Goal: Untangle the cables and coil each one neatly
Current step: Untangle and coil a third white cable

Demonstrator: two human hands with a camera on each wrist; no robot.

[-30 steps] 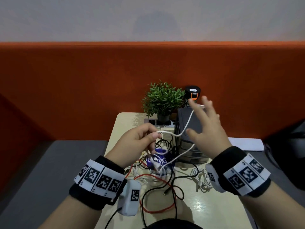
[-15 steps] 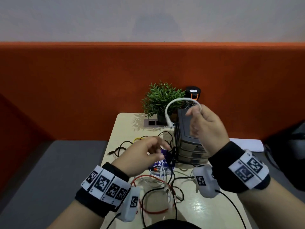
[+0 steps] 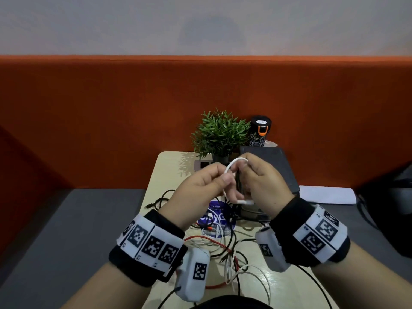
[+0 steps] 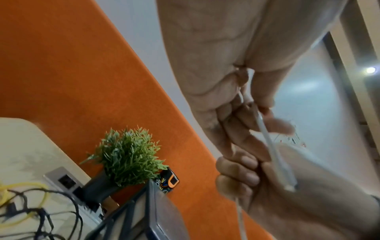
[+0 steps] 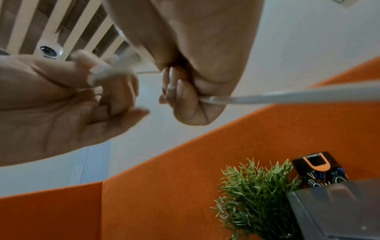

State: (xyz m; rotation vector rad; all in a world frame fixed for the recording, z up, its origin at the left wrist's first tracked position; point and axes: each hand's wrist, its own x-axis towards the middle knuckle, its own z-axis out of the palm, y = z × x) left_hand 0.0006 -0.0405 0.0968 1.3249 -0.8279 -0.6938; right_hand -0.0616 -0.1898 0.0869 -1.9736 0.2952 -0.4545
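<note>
Above the table both hands meet on one white cable [image 3: 231,164], bent into a small loop. My left hand [image 3: 226,182] pinches the loop's left side. My right hand [image 3: 245,175] grips the right side with curled fingers. The cable's white plug [image 3: 245,201] sticks out below the hands. In the left wrist view the plug [image 4: 287,181] lies across the right hand's palm. In the right wrist view the cable [image 5: 287,97] runs out from under the curled right fingers [image 5: 174,91]. A tangle of black, red and white cables [image 3: 223,248] lies on the table below the hands.
A potted plant [image 3: 220,134], a black bottle [image 3: 259,130] and a dark drawer unit [image 3: 278,166] stand at the table's far end. A socket plate [image 3: 201,165] is set in the tabletop, and a blue round sticker [image 3: 217,217] lies under the cables. An orange partition rises behind.
The left hand has risen from the tangle and taken hold of the white loop. The right hand has come down and left to meet it, and the loop is smaller.
</note>
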